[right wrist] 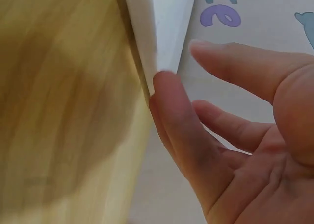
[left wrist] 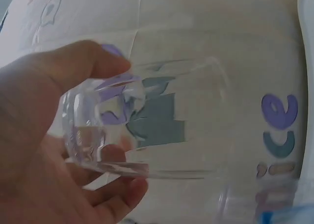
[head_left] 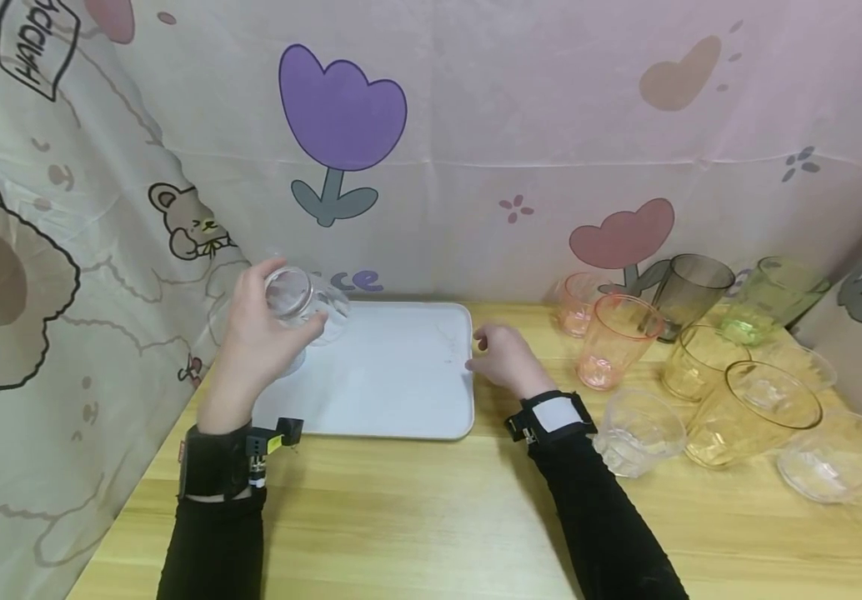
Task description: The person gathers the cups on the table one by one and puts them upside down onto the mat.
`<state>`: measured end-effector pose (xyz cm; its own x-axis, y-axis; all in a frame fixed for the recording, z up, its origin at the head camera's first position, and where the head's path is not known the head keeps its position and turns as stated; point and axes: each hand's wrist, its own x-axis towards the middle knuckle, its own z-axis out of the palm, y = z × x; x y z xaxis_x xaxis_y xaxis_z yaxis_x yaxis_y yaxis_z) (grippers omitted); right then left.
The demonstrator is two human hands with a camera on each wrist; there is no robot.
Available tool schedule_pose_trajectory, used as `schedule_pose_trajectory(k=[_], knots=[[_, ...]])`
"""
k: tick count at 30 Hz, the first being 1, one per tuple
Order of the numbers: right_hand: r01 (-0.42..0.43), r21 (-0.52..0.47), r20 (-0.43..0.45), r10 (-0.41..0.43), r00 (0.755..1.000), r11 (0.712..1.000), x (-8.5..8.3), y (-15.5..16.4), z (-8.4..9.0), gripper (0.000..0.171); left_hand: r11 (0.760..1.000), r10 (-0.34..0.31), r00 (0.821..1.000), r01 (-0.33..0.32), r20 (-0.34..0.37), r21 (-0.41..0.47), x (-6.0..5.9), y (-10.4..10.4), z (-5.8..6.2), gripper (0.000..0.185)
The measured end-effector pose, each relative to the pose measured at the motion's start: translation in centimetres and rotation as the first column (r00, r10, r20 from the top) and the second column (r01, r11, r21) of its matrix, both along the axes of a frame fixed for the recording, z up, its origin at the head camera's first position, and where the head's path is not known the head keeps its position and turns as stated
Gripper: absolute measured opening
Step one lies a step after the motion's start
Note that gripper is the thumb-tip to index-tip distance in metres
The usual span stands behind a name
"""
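— What has the person got in the left hand (head_left: 254, 346)?

— A clear glass (head_left: 303, 304), gripped with thumb and fingers curled round it near its base. It is tipped on its side, held up above the upper left corner of the white tray (head_left: 393, 400), left of the frame's middle. From the wrist view the thumb lies over the top of the glass (left wrist: 147, 136) and the fingers (left wrist: 122, 194) wrap underneath.

— And the right hand (head_left: 502, 358)?

— It rests at the right edge of the tray, just right of centre. The fingers are relaxed and only loosely bent, holding nothing. The wrist view shows one fingertip (right wrist: 164, 82) touching the tray's edge (right wrist: 147, 47), with the other fingers spread a little apart beside it.

— What else is on the table (head_left: 431, 517)?

— At the right of the frame a cluster of glasses: an orange one (head_left: 614, 342) nearest the right hand, a second orange one (head_left: 577, 302) behind it, a dark grey one (head_left: 689, 292), a green one (head_left: 769, 300) leaning over, two yellow ones (head_left: 749, 412) and a few clear ones, one (head_left: 637, 433) just beside the right wrist. A patterned cloth (head_left: 476, 125) with tulips and bears hangs behind it all.
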<state>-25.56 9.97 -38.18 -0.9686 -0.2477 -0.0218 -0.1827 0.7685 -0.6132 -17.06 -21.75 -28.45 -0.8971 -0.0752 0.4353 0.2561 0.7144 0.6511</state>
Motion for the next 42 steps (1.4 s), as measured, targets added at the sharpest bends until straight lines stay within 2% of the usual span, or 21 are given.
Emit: schedule_pose_trajectory(k=[2,6,12,14,24,29,35,42], knots=[[-0.008,0.014,0.009,0.008,1.0,1.0,0.0,-0.2,-0.2,0.052,0.999,-0.004,0.999,0.005,0.032,-0.036,0.2,-0.8,0.2,0.083],[-0.027,0.042,0.013,0.026,1.0,0.999,0.0,-0.4,-0.6,0.049,0.993,-0.026,0.99,0.042,0.141,-0.112,0.8,-2.7,0.6,0.083],[-0.021,0.06,0.024,0.019,1.0,0.998,0.2,-0.8,-1.0,0.014,0.976,-0.056,0.967,0.106,0.249,-0.192,1.0,-4.7,0.5,0.083],[-0.013,0.055,0.032,0.012,0.999,0.998,0.3,-0.8,-1.1,0.01,0.97,-0.068,0.958,0.129,0.277,-0.208,1.0,-5.1,0.4,0.083],[-0.013,0.031,0.061,0.011,0.998,0.999,0.2,-0.9,-1.5,0.011,0.956,-0.112,0.887,0.219,0.448,-0.194,0.6,-7.5,-0.8,0.08],[-0.015,0.033,0.063,0.013,0.998,0.999,0.0,-0.8,-1.2,0.009,0.96,-0.074,0.861,0.199,0.503,-0.199,0.2,-8.5,-1.8,0.073],[-0.019,0.046,0.051,0.017,0.999,0.999,0.0,-0.6,-1.0,0.01,0.973,-0.05,0.822,0.168,0.567,-0.158,-0.2,-9.1,-2.7,0.076],[-0.036,0.07,0.023,0.035,0.999,0.997,-0.2,-0.7,-1.4,0.013,0.977,-0.002,0.781,0.133,0.624,-0.164,-0.2,-9.1,-2.9,0.081]])
